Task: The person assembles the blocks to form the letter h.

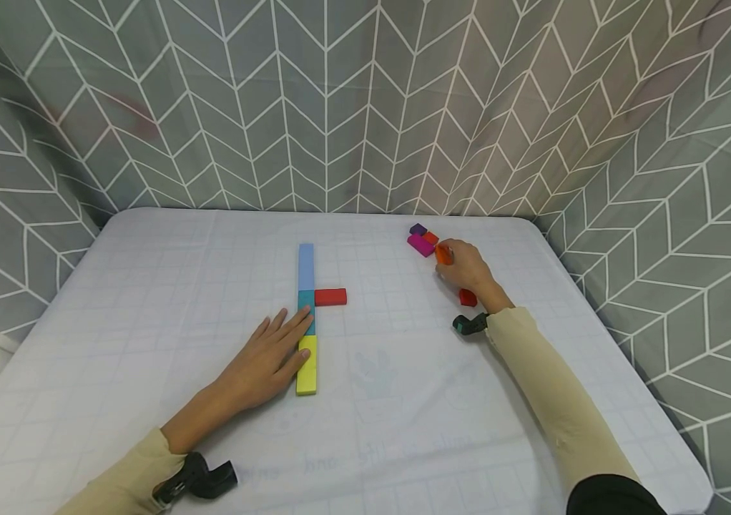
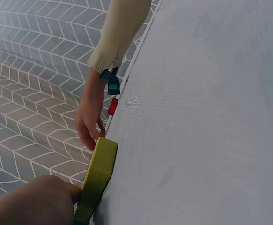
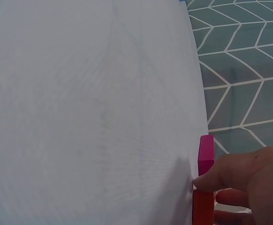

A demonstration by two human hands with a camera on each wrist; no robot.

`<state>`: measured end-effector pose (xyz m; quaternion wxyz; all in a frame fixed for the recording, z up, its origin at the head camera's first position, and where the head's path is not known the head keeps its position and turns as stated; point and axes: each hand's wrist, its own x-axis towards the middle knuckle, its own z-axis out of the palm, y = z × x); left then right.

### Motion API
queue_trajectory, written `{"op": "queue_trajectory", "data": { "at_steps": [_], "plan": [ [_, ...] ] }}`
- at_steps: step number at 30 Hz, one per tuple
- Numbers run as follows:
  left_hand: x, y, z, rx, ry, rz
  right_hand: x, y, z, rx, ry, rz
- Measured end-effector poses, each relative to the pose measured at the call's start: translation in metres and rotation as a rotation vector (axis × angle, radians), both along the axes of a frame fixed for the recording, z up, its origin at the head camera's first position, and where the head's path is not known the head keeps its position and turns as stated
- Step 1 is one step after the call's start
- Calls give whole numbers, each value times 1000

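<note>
Light blue (image 1: 306,266), teal (image 1: 305,298) and yellow (image 1: 307,375) blocks lie end to end in a straight line on the table. A red block (image 1: 331,297) juts out to the right from the teal one. My left hand (image 1: 262,366) rests across the teal and yellow blocks, fingers extended. At the far right, my right hand (image 1: 466,268) pinches an orange block (image 1: 444,254) between thumb and fingers. Beside it lie a magenta block (image 1: 420,245), a purple block (image 1: 418,229) and a small orange-red block (image 1: 430,237).
Another red block (image 1: 468,297) lies under the right wrist, near the black wrist camera (image 1: 470,325). A white cloth with a faint grid covers the table (image 1: 391,429). Grey patterned curtains (image 1: 352,107) stand behind the table and along its sides.
</note>
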<state>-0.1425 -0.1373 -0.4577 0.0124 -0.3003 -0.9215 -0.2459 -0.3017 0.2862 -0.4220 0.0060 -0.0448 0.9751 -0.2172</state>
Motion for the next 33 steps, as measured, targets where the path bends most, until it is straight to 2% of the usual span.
{"op": "queue_trajectory", "data": {
  "at_steps": [11, 15, 22, 28, 33],
  "plan": [
    [0, 0, 0, -1, 1, -2, 1, 1, -1, -9, -5, -22],
    [0, 0, 0, 1, 4, -3, 5, 1, 4, -35, -18, -38],
    [-1, 1, 2, -4, 6, -3, 27, 9, 17, -38, -83, -44],
    [-1, 1, 3, -7, -13, -2, 48, 20, 20, -26, -105, -28],
    [0, 0, 2, -6, -21, 3, 60, 23, 22, -23, -121, 3]
  ]
}}
